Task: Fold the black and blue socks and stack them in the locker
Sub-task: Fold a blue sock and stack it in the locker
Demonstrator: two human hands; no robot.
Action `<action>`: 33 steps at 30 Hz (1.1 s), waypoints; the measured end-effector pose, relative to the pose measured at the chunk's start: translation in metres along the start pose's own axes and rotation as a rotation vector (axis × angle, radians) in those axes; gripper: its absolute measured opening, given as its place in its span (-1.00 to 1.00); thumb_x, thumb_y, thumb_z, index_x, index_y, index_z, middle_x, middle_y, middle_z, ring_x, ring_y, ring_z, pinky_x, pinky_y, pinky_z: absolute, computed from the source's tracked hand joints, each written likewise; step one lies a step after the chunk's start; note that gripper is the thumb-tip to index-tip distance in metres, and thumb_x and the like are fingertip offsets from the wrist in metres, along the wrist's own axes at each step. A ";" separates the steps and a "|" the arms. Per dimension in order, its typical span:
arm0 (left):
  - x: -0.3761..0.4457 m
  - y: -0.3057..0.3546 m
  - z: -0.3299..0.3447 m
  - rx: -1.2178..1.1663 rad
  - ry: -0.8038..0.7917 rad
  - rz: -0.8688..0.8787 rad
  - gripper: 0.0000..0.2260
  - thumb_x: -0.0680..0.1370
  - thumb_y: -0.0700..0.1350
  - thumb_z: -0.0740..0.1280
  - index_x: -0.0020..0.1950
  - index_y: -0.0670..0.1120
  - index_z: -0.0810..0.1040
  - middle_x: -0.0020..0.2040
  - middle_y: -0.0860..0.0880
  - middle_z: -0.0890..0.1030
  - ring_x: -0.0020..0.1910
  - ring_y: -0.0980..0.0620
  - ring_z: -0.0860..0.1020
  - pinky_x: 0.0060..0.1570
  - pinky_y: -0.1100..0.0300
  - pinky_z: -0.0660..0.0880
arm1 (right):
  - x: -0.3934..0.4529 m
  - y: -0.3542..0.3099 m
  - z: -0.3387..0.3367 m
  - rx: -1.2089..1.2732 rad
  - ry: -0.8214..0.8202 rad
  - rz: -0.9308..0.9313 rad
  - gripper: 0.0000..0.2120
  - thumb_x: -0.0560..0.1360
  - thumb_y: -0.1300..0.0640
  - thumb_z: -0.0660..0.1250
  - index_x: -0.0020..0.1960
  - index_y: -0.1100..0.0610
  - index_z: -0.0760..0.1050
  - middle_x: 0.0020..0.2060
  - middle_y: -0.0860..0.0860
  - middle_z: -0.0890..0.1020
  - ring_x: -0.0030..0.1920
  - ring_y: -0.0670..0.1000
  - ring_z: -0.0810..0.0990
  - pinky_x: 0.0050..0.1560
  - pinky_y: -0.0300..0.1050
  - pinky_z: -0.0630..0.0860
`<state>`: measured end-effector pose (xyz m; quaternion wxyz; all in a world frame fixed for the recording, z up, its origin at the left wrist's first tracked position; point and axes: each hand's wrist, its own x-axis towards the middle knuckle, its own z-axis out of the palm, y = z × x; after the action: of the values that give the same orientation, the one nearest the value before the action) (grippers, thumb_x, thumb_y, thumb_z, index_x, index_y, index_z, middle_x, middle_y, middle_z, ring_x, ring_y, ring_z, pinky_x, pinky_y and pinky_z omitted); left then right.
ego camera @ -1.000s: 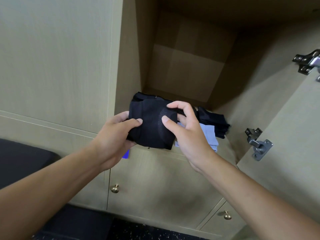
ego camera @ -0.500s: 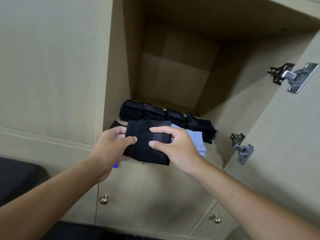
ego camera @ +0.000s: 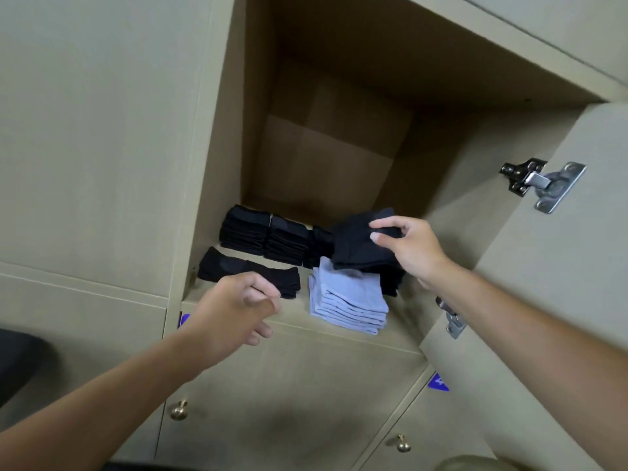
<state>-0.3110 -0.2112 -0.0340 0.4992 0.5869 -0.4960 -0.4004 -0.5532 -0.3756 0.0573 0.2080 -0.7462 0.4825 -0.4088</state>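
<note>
My right hand [ego camera: 409, 251] pinches a folded black sock [ego camera: 358, 244] and holds it over the rightmost black stack [ego camera: 390, 283] at the back right of the open locker [ego camera: 217, 185]. More stacks of folded black socks [ego camera: 263, 237] line the back of the locker floor. A pile of folded blue socks [ego camera: 350, 299] sits at the front. One unfolded black sock [ego camera: 238, 270] lies at the front left. My left hand [ego camera: 234, 307] hovers just in front of that sock with loosely curled fingers and holds nothing.
The locker door [ego camera: 543, 317] stands open on the right, with two metal hinges [ego camera: 540, 183] on its inner side. Closed doors with brass knobs [ego camera: 179, 411] lie below the locker. A dark seat [ego camera: 17, 362] shows at the lower left.
My left hand has let go of the folded black sock and dropped toward the unfolded one. My right hand has carried the folded sock up and right over the back right stack.
</note>
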 end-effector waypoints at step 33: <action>0.021 -0.036 -0.014 0.555 -0.079 0.218 -0.94 0.61 0.02 0.35 0.07 0.17 0.52 -0.11 0.21 0.65 -0.11 0.35 0.55 -0.15 0.34 0.46 | 0.095 0.058 -0.007 0.037 -0.138 0.464 -0.56 0.54 0.53 0.26 0.30 0.16 0.58 0.05 0.11 0.64 -0.02 0.02 0.63 -0.29 -0.28 0.49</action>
<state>-0.2873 -0.2287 -0.0666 0.3403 0.6282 -0.6655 -0.2161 -0.5721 -0.4860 0.0595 0.3425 -0.6376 0.6181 -0.3069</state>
